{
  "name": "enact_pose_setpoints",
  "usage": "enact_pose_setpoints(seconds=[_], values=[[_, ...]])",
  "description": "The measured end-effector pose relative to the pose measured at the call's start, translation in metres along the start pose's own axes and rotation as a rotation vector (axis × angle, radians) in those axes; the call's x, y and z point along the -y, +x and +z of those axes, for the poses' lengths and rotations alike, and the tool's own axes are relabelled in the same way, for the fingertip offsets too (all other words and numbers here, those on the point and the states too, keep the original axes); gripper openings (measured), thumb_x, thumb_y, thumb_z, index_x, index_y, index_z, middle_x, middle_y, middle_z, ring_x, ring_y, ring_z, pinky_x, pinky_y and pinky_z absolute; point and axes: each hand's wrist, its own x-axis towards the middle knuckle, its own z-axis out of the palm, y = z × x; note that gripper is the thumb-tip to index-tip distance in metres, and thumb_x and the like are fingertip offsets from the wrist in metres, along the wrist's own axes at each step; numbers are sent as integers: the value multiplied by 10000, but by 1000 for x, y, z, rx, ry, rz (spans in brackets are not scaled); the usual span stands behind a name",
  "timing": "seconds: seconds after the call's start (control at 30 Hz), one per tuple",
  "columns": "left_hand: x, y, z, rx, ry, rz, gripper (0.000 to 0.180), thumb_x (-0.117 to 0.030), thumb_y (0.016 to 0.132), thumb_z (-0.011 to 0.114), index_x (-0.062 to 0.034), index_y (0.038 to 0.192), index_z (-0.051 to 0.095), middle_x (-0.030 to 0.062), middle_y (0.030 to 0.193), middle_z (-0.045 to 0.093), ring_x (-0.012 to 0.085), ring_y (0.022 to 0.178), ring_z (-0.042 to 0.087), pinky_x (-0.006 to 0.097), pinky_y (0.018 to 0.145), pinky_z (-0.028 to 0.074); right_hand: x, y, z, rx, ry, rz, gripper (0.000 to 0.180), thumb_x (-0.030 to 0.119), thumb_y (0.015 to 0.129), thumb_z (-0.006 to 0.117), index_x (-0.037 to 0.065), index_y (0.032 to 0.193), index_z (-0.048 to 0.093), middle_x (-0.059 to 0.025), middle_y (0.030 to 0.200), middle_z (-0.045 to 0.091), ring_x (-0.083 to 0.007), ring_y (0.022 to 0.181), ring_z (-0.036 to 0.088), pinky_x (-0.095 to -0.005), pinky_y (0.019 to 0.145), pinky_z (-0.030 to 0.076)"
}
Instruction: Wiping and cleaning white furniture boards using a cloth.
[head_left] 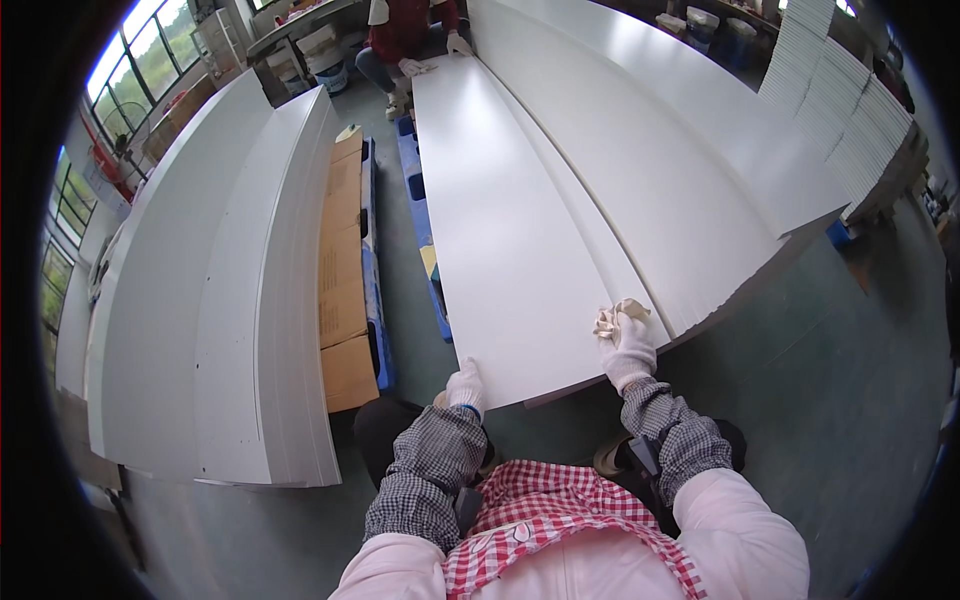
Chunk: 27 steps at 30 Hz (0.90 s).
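A long white panel [510, 260] stretches away in front of me. At its near left corner my left hand [466, 388], in a white knit glove, is closed on the edge; part of the fingers is hidden. My right hand [628, 352], gloved alike, holds a crumpled beige cloth [622, 317] against the panel near its right end corner. At the far end a person in a dark red top [400, 38] has both gloved hands on or beside the panel. Right of it lies another white panel [650, 190] with a raised, bent side.
To the left, stacked white panels [230, 290] stand beside cardboard [343, 270] on a blue pallet [378, 330]. Another blue pallet [412, 165] shows under my panel's left edge. Layered white sheets [835, 110] rise at the back right. Buckets [325, 55] sit at the far left.
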Motion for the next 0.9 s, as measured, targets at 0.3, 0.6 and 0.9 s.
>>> enact_pose_setpoints(seconds=[0.3,0.6,0.9], values=[[-11,-11,-15,-3,95,-39,765,-622,1052,419,67,1197,716,263,1176,741,426,1149,691,483,990,512,13,-4,-5,45,-119,-24,556,394,921,741,143,1386,570,-163,1376,571,-380,1229,588,-498,1038,495],[-2,-16,-11,109,79,-4,760,-620,1045,458,74,1258,684,264,1223,725,407,1199,670,467,1015,494,38,-26,-11,134,-124,-374,671,483,845,754,132,1399,614,-133,1435,567,-368,1260,541,-488,1099,443],[-16,-30,-40,107,149,76,744,-615,1025,519,79,1224,697,274,1217,723,410,1182,674,476,1003,499,106,-54,-43,477,-211,-635,762,564,741,812,132,1337,614,-151,1348,582,-351,1280,551,-489,1129,432]])
